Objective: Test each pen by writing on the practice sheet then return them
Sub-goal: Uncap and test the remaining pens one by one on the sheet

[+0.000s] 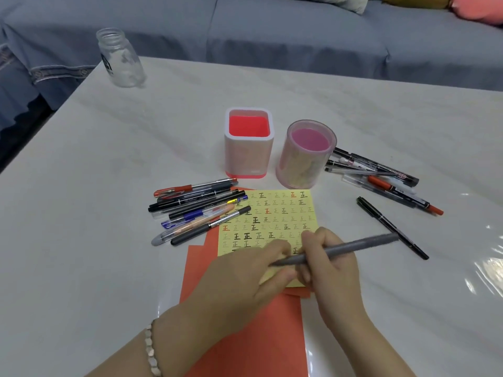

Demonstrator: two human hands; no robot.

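Observation:
A yellow practice sheet with rows of written characters lies on orange paper. My right hand grips a grey pen, its tip pointing left over the sheet's lower part. My left hand rests on the sheet's lower left with its fingertips at the pen's tip end; whether they pinch it I cannot tell. Several pens lie in a pile left of the sheet, and another pile lies at the right. A single black pen lies apart.
Two empty pen holders stand behind the sheet: a square white and red one and a round pink one. A clear glass jar stands at the far left corner of the white table. A grey sofa lies beyond.

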